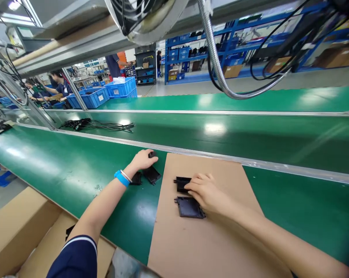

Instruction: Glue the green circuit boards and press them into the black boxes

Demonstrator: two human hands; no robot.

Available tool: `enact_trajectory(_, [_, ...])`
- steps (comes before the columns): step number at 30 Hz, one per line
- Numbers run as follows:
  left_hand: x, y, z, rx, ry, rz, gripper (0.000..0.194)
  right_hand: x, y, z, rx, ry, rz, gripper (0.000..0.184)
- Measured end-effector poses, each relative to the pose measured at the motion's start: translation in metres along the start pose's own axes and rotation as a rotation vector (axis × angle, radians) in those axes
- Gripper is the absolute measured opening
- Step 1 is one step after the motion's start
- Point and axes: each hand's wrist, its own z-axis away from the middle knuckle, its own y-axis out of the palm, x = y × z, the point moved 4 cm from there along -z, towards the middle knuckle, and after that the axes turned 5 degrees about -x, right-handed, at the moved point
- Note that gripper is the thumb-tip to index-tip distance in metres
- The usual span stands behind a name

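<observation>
Gripping black parts [181,185], both hands [142,159] [206,192] curl; the right one's is shallow, tabbed.

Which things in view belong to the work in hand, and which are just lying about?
Apparently in use:
black piece, in the left hand
flat black piece, just below it
upper black tray, touched by the right hand
lower black tray, beside it
cardboard sheet, under both trays

Apparently just lying about:
black cables, further back
blue bins, beyond them
</observation>
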Motion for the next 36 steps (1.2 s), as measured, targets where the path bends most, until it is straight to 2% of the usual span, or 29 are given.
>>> enact_trajectory(4, [0.015, -0.008, -0.015, 0.098, -0.017, 0.284, 0.03, 0.004, 0.0, 0.015, 0.097, 0.0, -0.036, 0.026])
enact_trajectory(7, [0.026, -0.006, -0.025, 0.133, -0.065, 0.421, 0.028, 0.009, -0.004, 0.004, 0.203, -0.006, -0.041, 0.025])
enact_trajectory(9, [0.035, -0.003, -0.028, 0.133, -0.11, 0.464, 0.029, 0.018, -0.006, -0.019, 0.214, -0.001, -0.035, 0.037])
enact_trajectory(12, [0.045, -0.002, -0.031, 0.075, -0.148, 0.482, 0.029, 0.044, 0.003, -0.069, 0.13, 0.037, 0.023, 0.047])
enact_trajectory(15, [0.046, -0.008, -0.034, 0.0, -0.12, 0.462, 0.03, 0.068, 0.017, -0.112, 0.098, 0.042, 0.055, 0.031])
enact_trajectory(17, [0.039, -0.012, -0.038, -0.027, -0.075, 0.438, 0.031, 0.067, 0.018, -0.122, 0.092, 0.041, 0.068, 0.016])
enact_trajectory(20, [0.02, -0.004, -0.047, -0.033, 0.0, 0.403, 0.031, 0.035, -0.002, -0.103, 0.049, 0.105, 0.09, 0.019])
enact_trajectory(22, [0.0, 0.015, -0.054, 0.0, 0.051, 0.376, 0.031, 0.007, -0.019, -0.075, 0.023, 0.182, 0.109, 0.023])
enact_trajectory(24, [-0.024, 0.044, -0.057, 0.058, 0.11, 0.333, 0.029, -0.011, -0.028, -0.045, 0.037, 0.23, 0.109, 0.029])
enact_trajectory(27, [-0.058, 0.086, -0.053, 0.132, 0.207, 0.219, 0.027, -0.01, -0.023, -0.012, 0.078, 0.216, 0.063, 0.036])
enact_trajectory(29, [-0.073, 0.105, -0.044, 0.154, 0.265, 0.125, 0.027, 0.001, -0.013, 0.002, 0.085, 0.167, 0.023, 0.054])
enact_trajectory(31, [-0.08, 0.114, -0.034, 0.155, 0.315, 0.035, 0.027, 0.01, -0.005, 0.012, 0.073, 0.126, -0.009, 0.071])
enact_trajectory(34, [-0.086, 0.117, -0.018, 0.141, 0.376, -0.065, 0.027, 0.01, 0.0, 0.031, 0.041, 0.115, -0.037, 0.056])
enact_trajectory(36, [-0.092, 0.119, -0.008, 0.15, 0.416, -0.104, 0.027, 0.005, -0.003, 0.048, 0.02, 0.12, -0.063, 0.054])
